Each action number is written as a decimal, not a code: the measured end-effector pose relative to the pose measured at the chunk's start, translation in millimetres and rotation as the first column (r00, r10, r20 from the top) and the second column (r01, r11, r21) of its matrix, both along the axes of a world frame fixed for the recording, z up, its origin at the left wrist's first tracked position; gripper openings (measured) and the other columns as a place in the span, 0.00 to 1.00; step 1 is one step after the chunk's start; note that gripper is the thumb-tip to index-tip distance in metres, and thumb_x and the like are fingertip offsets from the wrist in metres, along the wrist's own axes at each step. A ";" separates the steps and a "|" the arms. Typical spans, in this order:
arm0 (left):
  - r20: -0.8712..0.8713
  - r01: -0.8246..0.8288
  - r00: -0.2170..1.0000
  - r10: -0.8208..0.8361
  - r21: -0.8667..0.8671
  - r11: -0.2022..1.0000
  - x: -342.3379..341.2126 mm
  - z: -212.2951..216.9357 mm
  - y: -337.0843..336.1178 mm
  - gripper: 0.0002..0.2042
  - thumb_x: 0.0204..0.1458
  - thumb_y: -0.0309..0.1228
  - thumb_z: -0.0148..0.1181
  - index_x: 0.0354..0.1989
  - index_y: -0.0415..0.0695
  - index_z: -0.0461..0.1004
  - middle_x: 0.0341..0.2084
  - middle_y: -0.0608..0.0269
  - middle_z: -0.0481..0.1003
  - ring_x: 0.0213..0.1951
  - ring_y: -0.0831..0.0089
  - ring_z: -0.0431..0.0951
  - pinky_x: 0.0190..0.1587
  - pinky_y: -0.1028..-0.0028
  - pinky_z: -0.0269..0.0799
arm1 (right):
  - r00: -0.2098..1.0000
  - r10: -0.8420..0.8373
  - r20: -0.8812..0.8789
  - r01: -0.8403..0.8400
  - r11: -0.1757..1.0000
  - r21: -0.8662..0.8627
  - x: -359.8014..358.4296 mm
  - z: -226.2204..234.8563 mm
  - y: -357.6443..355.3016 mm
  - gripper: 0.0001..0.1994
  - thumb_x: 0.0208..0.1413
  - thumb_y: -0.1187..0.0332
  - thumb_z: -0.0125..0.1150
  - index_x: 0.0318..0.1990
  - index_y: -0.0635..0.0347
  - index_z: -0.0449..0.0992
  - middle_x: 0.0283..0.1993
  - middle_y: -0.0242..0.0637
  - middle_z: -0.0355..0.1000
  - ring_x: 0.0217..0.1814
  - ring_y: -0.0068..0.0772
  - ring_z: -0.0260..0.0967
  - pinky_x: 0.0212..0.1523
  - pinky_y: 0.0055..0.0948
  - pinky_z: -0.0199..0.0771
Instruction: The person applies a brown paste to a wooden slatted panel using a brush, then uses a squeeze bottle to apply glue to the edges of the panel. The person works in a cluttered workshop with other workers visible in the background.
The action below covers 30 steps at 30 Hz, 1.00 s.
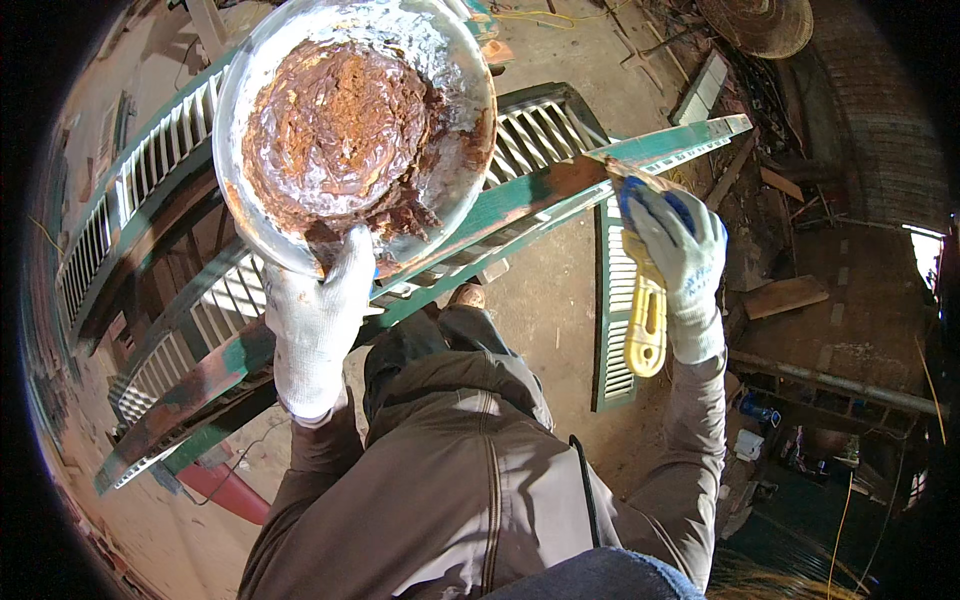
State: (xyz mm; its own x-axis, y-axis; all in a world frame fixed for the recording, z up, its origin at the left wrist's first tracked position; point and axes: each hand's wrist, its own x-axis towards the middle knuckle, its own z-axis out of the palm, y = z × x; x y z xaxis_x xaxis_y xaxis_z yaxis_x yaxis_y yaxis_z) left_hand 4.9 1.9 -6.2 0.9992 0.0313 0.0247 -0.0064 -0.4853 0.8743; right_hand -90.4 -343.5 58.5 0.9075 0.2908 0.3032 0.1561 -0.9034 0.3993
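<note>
My left hand (pixel 312 335), in a white knit glove, grips the near rim of a round metal bowl (pixel 462 95) with the thumb over its edge. Sticky reddish-brown paste (pixel 345 120) fills the middle of the bowl and smears its wall. In my gloved right hand (pixel 690 255) is a putty knife (pixel 646 315) with a yellow handle pointing down toward me. The fingers cover part of the blade, whose brown-smeared end lies at a green wooden edge (pixel 500 212) of a louvered shutter. A brown smear (pixel 572 178) marks that edge just left of the blade.
More green-framed louvered shutters (pixel 150 165) lean or lie to the left, and another (pixel 612 340) stands below the blade. At right are loose wood pieces (pixel 785 297) and a metal pipe (pixel 840 385). A red object (pixel 225 487) lies at lower left.
</note>
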 end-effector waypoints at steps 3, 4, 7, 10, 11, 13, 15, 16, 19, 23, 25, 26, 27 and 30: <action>-0.011 0.006 1.000 -0.006 0.009 1.000 1.8 -1.9 2.8 0.21 0.57 0.29 0.65 0.58 0.36 0.69 0.46 0.60 0.75 0.43 0.75 0.75 0.46 0.72 0.73 | 0.996 0.084 -0.035 -0.083 0.996 0.028 11.9 -5.5 -2.6 0.20 0.46 0.65 0.63 0.50 0.37 0.81 0.56 0.18 0.75 0.56 0.32 0.69 0.50 0.36 0.70; -0.006 0.008 1.000 -0.008 0.016 1.000 2.6 -4.2 4.3 0.22 0.57 0.29 0.64 0.58 0.36 0.69 0.47 0.60 0.75 0.43 0.75 0.75 0.46 0.72 0.72 | 0.994 0.106 -0.037 -0.106 0.994 0.011 13.1 -6.6 -3.9 0.20 0.46 0.65 0.63 0.50 0.37 0.81 0.56 0.18 0.75 0.56 0.32 0.69 0.49 0.37 0.70; 0.017 -0.019 1.000 0.021 -0.111 0.994 0.9 -2.1 0.1 0.25 0.54 0.34 0.67 0.58 0.38 0.68 0.48 0.52 0.75 0.46 0.63 0.77 0.50 0.64 0.72 | 0.986 0.156 -0.056 -0.158 0.987 -0.031 14.6 -7.7 -10.3 0.19 0.46 0.65 0.63 0.49 0.36 0.81 0.55 0.17 0.75 0.56 0.32 0.68 0.48 0.39 0.71; -0.059 -0.029 0.998 0.019 -0.177 0.984 0.4 2.7 -2.7 0.25 0.53 0.35 0.68 0.57 0.38 0.68 0.48 0.48 0.75 0.47 0.59 0.78 0.51 0.61 0.72 | 0.990 0.113 -0.087 -0.118 0.992 -0.049 11.8 -5.2 -22.5 0.19 0.46 0.65 0.63 0.49 0.37 0.81 0.55 0.17 0.75 0.56 0.32 0.68 0.48 0.39 0.72; -0.074 -0.025 0.997 0.011 -0.186 0.982 -0.3 5.0 -3.9 0.26 0.54 0.34 0.67 0.58 0.38 0.68 0.48 0.49 0.75 0.47 0.60 0.77 0.51 0.62 0.72 | 0.993 0.066 -0.099 -0.071 0.996 -0.049 10.8 -5.4 -30.0 0.19 0.46 0.65 0.63 0.49 0.37 0.81 0.54 0.17 0.76 0.55 0.32 0.68 0.47 0.38 0.72; -0.036 -0.025 0.999 0.017 -0.217 0.976 -0.2 9.1 -7.7 0.26 0.54 0.31 0.66 0.60 0.37 0.66 0.50 0.50 0.75 0.48 0.63 0.77 0.52 0.63 0.71 | 0.995 -0.032 -0.098 0.026 0.998 -0.065 10.6 2.1 -49.8 0.19 0.47 0.65 0.63 0.49 0.38 0.81 0.53 0.17 0.76 0.54 0.32 0.69 0.47 0.36 0.73; -0.008 -0.038 0.999 0.037 -0.249 0.968 1.0 6.3 -10.7 0.27 0.55 0.29 0.65 0.62 0.36 0.64 0.52 0.50 0.74 0.50 0.64 0.76 0.55 0.64 0.70 | 0.984 -0.174 -0.042 0.174 0.985 0.009 -1.8 7.2 -78.0 0.18 0.49 0.67 0.64 0.50 0.46 0.80 0.55 0.26 0.77 0.53 0.36 0.72 0.49 0.34 0.75; 0.005 -0.055 0.998 0.058 -0.266 0.962 0.6 2.3 -12.1 0.28 0.56 0.28 0.64 0.64 0.35 0.61 0.53 0.49 0.73 0.51 0.64 0.75 0.56 0.65 0.69 | 0.980 -0.191 0.063 0.171 0.956 0.237 -11.2 -0.5 -93.3 0.17 0.52 0.70 0.63 0.51 0.50 0.80 0.55 0.31 0.77 0.53 0.37 0.73 0.52 0.34 0.75; -0.072 -0.055 0.997 0.025 -0.469 0.882 1.8 3.6 -9.4 0.28 0.57 0.21 0.60 0.66 0.33 0.59 0.60 0.51 0.67 0.55 0.67 0.71 0.60 0.66 0.66 | 0.858 -0.513 0.028 0.070 0.170 0.983 -48.7 -20.7 -152.9 0.13 0.63 0.71 0.60 0.54 0.62 0.77 0.47 0.34 0.78 0.42 0.25 0.76 0.39 0.25 0.78; -0.209 -0.163 0.974 0.091 -0.360 0.919 6.8 14.3 -8.4 0.31 0.55 0.24 0.59 0.68 0.35 0.57 0.60 0.53 0.67 0.55 0.66 0.70 0.59 0.66 0.65 | 0.775 -0.605 -0.182 -0.184 -0.492 0.851 -58.5 -14.6 -268.9 0.09 0.59 0.70 0.64 0.46 0.56 0.78 0.38 0.31 0.79 0.29 0.26 0.75 0.21 0.23 0.72; -0.082 -0.125 0.992 0.097 -0.481 0.868 1.8 8.4 -3.3 0.26 0.57 0.29 0.59 0.65 0.38 0.64 0.57 0.55 0.70 0.56 0.64 0.71 0.61 0.66 0.64 | 0.852 -0.489 -0.188 -0.158 -0.582 0.798 -59.8 -23.8 -344.8 0.09 0.57 0.71 0.65 0.45 0.57 0.80 0.41 0.30 0.79 0.31 0.24 0.75 0.23 0.22 0.71; -0.180 -0.188 0.976 0.123 -0.404 0.896 -5.8 11.2 14.7 0.24 0.57 0.28 0.57 0.63 0.37 0.66 0.58 0.57 0.67 0.58 0.65 0.69 0.63 0.65 0.63 | 0.807 -0.551 -0.213 -0.209 -0.603 0.770 -33.1 -30.1 -356.7 0.09 0.57 0.71 0.66 0.45 0.56 0.80 0.40 0.29 0.79 0.27 0.23 0.73 0.20 0.21 0.67; -0.203 -0.189 0.972 0.118 -0.377 0.907 -8.4 4.3 27.2 0.23 0.58 0.28 0.55 0.62 0.37 0.67 0.59 0.58 0.67 0.59 0.65 0.68 0.64 0.65 0.62 | 0.805 -0.543 -0.238 -0.198 -0.625 0.755 -23.7 -32.7 -375.8 0.09 0.57 0.70 0.67 0.45 0.55 0.80 0.39 0.27 0.79 0.28 0.20 0.72 0.19 0.19 0.66; -0.132 -0.144 0.986 0.102 -0.366 0.919 -12.5 -26.6 68.7 0.21 0.60 0.29 0.53 0.62 0.38 0.67 0.59 0.58 0.66 0.60 0.64 0.67 0.65 0.63 0.60 | 0.885 -0.409 -0.223 -0.141 -0.691 0.709 16.6 -31.4 -421.0 0.09 0.57 0.70 0.67 0.46 0.52 0.78 0.37 0.25 0.78 0.26 0.17 0.70 0.18 0.15 0.62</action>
State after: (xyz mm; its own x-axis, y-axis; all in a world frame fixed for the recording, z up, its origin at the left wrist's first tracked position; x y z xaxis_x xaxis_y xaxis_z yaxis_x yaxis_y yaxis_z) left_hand -7.6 70.6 -32.8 0.9828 0.1400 -0.1203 0.1367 -0.1145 0.9840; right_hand -73.8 -764.5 27.1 0.6276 -0.7527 -0.1989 0.0881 0.3225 -0.9425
